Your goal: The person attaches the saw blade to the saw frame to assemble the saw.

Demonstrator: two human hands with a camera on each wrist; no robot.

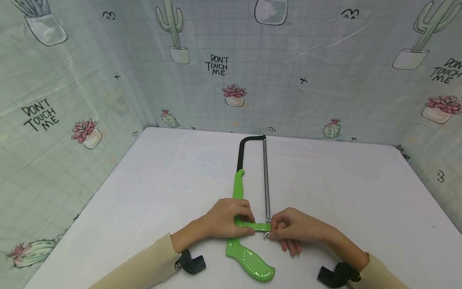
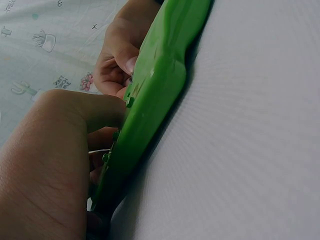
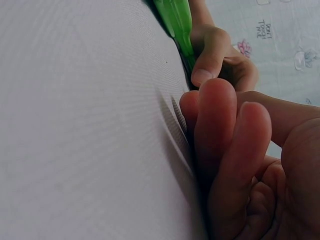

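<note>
A hacksaw [image 1: 249,261] with a green handle and a black front frame lies flat on the white table, its handle towards me. The grey blade [image 1: 266,176] runs along its right side, from the black frame's far tip to the green crossbar [image 1: 258,227]. My left hand [image 1: 228,218] grips the green body where the crossbar branches off, thumb on the near side. With thumb and index finger, my right hand [image 1: 301,225] pinches the small wing nut [image 1: 266,235] at the crossbar's right end. Its other fingers hang curled beneath, close over the table in the right wrist view.
The white table [image 1: 173,172] reaches back to a cloth backdrop [image 1: 267,80] printed with cacti, which also rises along both sides. Black camera mounts [image 1: 193,263] sit at both wrists, close above the table.
</note>
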